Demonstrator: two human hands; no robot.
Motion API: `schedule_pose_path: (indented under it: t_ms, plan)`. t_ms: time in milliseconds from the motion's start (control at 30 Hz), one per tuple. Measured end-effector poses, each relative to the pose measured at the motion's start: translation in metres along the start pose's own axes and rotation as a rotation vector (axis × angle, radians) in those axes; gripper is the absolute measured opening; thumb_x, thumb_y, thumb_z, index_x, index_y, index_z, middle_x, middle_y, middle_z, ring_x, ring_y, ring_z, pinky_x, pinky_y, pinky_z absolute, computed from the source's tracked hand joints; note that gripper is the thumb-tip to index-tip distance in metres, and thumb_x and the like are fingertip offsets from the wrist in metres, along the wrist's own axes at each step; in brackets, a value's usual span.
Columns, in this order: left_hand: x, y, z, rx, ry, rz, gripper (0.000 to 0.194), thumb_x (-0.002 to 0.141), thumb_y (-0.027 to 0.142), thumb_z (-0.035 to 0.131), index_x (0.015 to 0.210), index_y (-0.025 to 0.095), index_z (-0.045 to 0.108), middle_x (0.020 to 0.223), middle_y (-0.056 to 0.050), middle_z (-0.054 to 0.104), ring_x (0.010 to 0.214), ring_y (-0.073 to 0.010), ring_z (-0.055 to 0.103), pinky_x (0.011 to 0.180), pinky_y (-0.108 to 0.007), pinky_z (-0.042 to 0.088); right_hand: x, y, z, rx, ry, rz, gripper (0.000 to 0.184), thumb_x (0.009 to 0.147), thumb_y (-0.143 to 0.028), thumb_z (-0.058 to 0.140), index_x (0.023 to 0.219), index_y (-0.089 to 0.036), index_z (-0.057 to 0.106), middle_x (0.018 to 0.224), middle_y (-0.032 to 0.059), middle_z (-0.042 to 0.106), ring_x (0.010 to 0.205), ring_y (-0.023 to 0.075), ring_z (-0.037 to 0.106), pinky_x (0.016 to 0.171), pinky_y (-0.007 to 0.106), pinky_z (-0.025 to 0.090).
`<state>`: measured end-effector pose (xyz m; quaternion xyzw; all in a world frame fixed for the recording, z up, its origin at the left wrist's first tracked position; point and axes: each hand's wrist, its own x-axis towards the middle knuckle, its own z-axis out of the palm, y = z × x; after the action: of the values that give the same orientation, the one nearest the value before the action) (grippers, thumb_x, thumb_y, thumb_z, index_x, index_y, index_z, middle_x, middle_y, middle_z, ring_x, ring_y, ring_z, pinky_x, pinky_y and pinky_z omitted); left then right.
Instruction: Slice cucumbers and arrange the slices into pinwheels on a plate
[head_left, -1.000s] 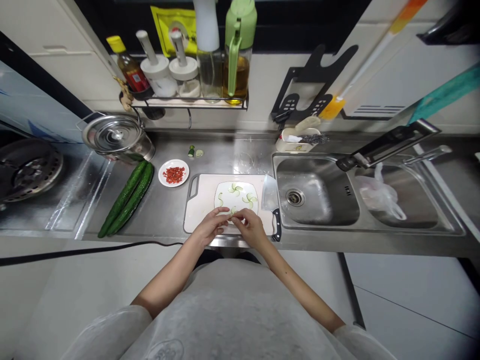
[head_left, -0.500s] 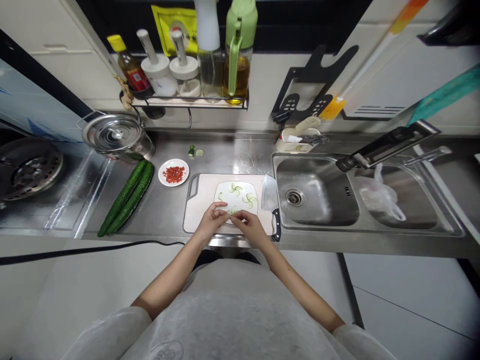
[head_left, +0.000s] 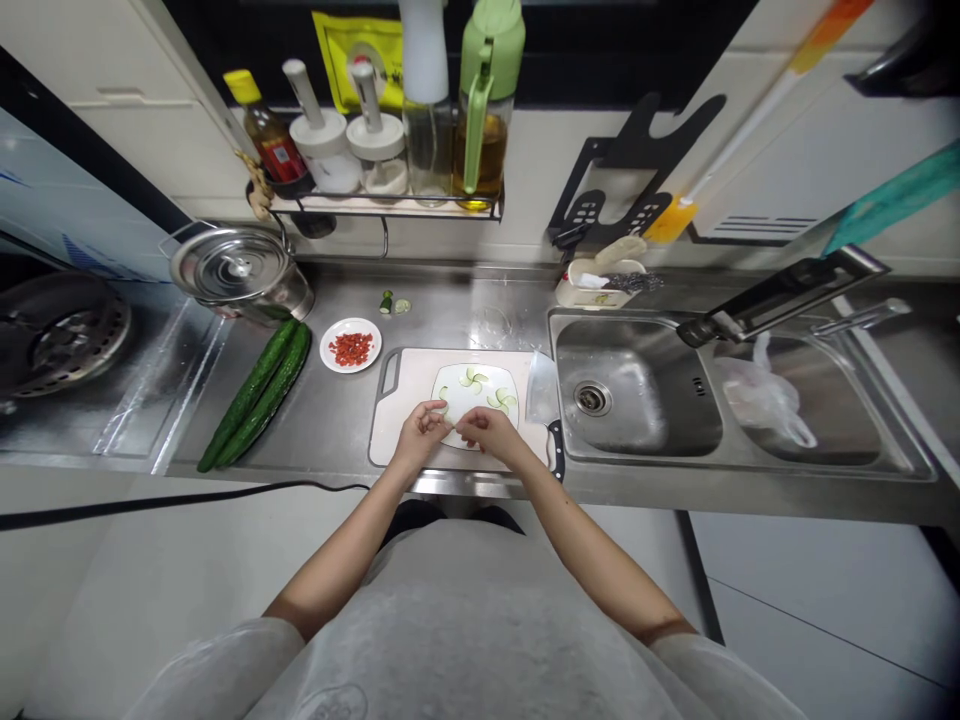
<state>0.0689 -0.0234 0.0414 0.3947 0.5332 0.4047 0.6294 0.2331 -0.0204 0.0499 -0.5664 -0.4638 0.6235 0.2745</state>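
Observation:
My left hand (head_left: 421, 432) and my right hand (head_left: 491, 436) meet fingertip to fingertip over the near left edge of a white square plate (head_left: 480, 398). Both pinch a small pale-green cucumber slice (head_left: 451, 426), mostly covered by the fingers. On the plate, thin cucumber slices form a curved pinwheel (head_left: 472, 378) at the back and another pinwheel (head_left: 502, 400) on the right. A few slices show at the left, partly behind my left hand. The plate rests on a pale cutting board (head_left: 401, 420), with a kitchen knife (head_left: 541, 388) along its right side.
Left of the board are a small dish (head_left: 330, 358) of chopped red pieces, two whole cucumbers (head_left: 255, 395) and a lidded steel pot (head_left: 236, 270). Cucumber ends (head_left: 386, 303) lie behind. A double sink (head_left: 637, 390) is at the right; a bottle rack (head_left: 390, 208) hangs above.
My hands have shifted slightly left across the near edge of the plate, fingertips still together. The right hand has moved closer to the left. The view has shifted a little.

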Motion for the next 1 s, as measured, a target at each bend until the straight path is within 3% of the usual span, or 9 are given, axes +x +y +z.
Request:
schedule_pose_path:
  t_ms: [167,333,600,1000]
  plan:
    - [0.029,-0.019,-0.011,0.165,0.081,0.116,0.037,0.066,0.03,0.07,0.099,0.018,0.06,0.071,0.004,0.056,0.062,-0.0076,0.049,0.066,-0.021,0.04,0.043,0.003,-0.005,-0.315,0.06,-0.123,0.011,0.074,-0.027,0.061,0.073,-0.017,0.064,0.063,-0.0016,0.061,0.059,0.0101,0.054,0.055,0.02,0.041]
    - [0.046,-0.024,-0.016,0.49,0.175,0.131,0.024,0.071,0.022,0.064,0.094,0.02,0.065,0.068,0.004,0.058,0.06,-0.0085,0.05,0.065,-0.021,0.041,0.067,-0.001,-0.001,-0.566,0.047,-0.124,0.01,0.078,-0.023,0.059,0.077,-0.016,0.066,0.07,0.0004,0.065,0.067,0.0113,0.056,0.063,0.02,0.04]
    - [0.057,-0.018,-0.014,0.871,0.184,0.135,0.019,0.074,0.019,0.061,0.092,0.023,0.066,0.072,0.003,0.062,0.068,-0.0122,0.055,0.066,-0.023,0.039,0.082,-0.002,0.005,-0.74,0.024,-0.086,0.013,0.084,-0.024,0.057,0.085,-0.017,0.067,0.08,0.0022,0.068,0.072,0.0115,0.057,0.061,0.019,0.037]
    - [0.065,-0.022,-0.015,1.059,0.165,0.255,0.014,0.076,0.017,0.059,0.088,0.02,0.065,0.076,-0.001,0.062,0.077,-0.0167,0.055,0.078,-0.029,0.041,0.087,-0.005,0.004,-0.862,0.025,-0.081,0.014,0.086,-0.025,0.055,0.089,-0.018,0.066,0.088,0.0031,0.069,0.076,0.0129,0.057,0.061,0.02,0.035]
